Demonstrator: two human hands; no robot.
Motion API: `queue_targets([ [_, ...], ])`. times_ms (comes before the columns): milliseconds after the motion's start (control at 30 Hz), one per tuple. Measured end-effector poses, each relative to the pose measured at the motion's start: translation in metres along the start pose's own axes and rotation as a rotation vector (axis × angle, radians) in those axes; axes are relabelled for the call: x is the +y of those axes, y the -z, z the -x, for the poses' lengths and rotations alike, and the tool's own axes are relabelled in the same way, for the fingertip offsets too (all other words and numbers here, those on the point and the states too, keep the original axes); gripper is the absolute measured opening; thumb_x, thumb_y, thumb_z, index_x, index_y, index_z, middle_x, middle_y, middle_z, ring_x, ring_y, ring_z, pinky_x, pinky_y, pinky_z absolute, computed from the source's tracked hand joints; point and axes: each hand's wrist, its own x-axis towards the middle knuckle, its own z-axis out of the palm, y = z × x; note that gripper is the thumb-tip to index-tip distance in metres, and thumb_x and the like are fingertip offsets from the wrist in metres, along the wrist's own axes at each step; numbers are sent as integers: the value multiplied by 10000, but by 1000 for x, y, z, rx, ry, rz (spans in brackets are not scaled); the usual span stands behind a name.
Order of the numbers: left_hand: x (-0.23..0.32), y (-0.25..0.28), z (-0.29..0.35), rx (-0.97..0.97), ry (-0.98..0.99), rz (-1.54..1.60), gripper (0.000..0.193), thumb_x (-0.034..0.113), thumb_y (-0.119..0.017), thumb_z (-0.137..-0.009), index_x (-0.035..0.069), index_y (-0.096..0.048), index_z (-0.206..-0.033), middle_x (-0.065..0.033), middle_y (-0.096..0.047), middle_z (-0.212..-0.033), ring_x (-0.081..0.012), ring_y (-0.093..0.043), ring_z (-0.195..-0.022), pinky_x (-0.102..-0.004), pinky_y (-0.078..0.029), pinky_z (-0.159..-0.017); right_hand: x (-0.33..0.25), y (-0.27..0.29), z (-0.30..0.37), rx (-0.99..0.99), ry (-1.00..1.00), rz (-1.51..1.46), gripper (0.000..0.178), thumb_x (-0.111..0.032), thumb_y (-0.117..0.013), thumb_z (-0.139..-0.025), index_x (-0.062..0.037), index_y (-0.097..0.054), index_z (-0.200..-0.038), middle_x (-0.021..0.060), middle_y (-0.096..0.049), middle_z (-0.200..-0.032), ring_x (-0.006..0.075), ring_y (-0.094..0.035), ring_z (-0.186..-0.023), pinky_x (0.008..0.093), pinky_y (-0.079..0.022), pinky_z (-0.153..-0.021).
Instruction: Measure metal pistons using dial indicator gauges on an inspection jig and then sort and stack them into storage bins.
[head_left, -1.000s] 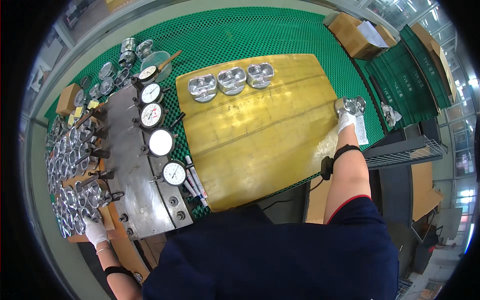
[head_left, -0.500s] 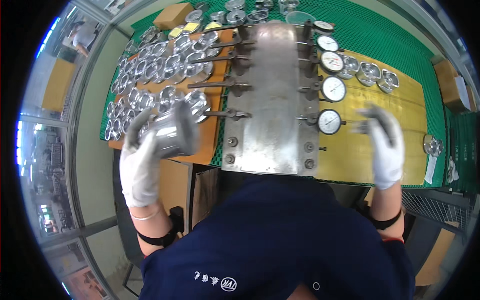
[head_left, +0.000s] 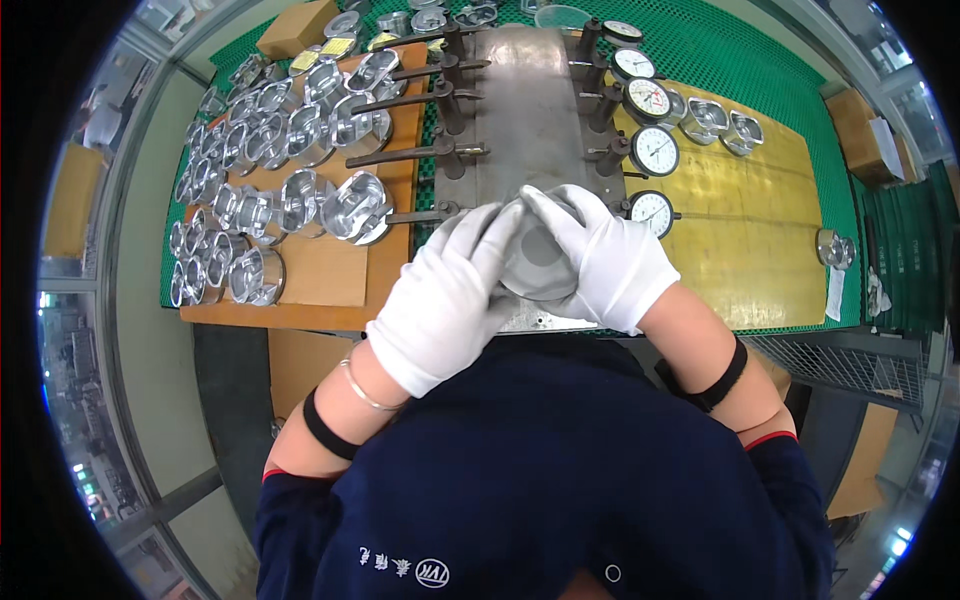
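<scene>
Green mesh bench (head_left: 800, 110) — steel gauge fixture (head_left: 525, 110), pistons (head_left: 300, 200) flank both hands' piston (head_left: 540, 262).

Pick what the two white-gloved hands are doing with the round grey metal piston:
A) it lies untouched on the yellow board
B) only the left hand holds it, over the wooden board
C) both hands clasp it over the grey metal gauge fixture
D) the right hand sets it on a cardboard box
C: the left hand and right hand both wrap the round grey metal piston, above the near edge of the grey metal gauge fixture.
</scene>
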Motion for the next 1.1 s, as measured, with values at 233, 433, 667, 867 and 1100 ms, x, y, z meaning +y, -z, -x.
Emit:
queue_targets([
  [233,-10,-31,-20,94,-68,-95,915,215,-834,-672,14,-398,-1451,-218,-458,-1348,-403,-518,-1177,-464,-458,-994,9,6,34,214,-28,-293,870,-233,-763,-786,-93,-305,-1512,179,-524,-1345,300,-695,-900,397,-578,-783],
  [433,-15,-40,-39,120,-67,53,916,168,-835,-671,24,-390,-1459,-233,-436,-1382,-435,-528,-1166,-461,-472,-983,9,-14,55,-230,-530,-1458,844,-121,-645,-945,-40,-93,-1578,98,-649,-1062,133,-633,-709,259,-540,-646],
  [667,-16,-39,-40,147,-52,77,857,181,-834,-690,51,-427,-1433,-208,-488,-1346,-418,-550,-1166,-447,-491,-967,8,-25,51,-161,-402,-1438,877,-82,-625,-945,-61,-32,-1591,75,-609,-1101,98,-568,-893,242,-500,-777],
  [867,-19,-41,-41,162,-62,93,852,181,-837,-699,41,-425,-1431,-210,-486,-1346,-415,-547,-1178,-444,-486,-980,4,-25,51,-139,-428,-1487,908,-76,-639,-934,-71,-18,-1596,47,-586,-1047,89,-555,-882,242,-493,-767],
  [1100,-24,-43,-47,189,-101,122,848,150,-837,-693,31,-428,-1426,-217,-481,-1354,-419,-533,-1199,-445,-475,-1000,6,-24,49,-175,-448,-1439,914,-86,-636,-944,-79,4,-1596,75,-590,-1070,87,-556,-863,245,-499,-753],
])
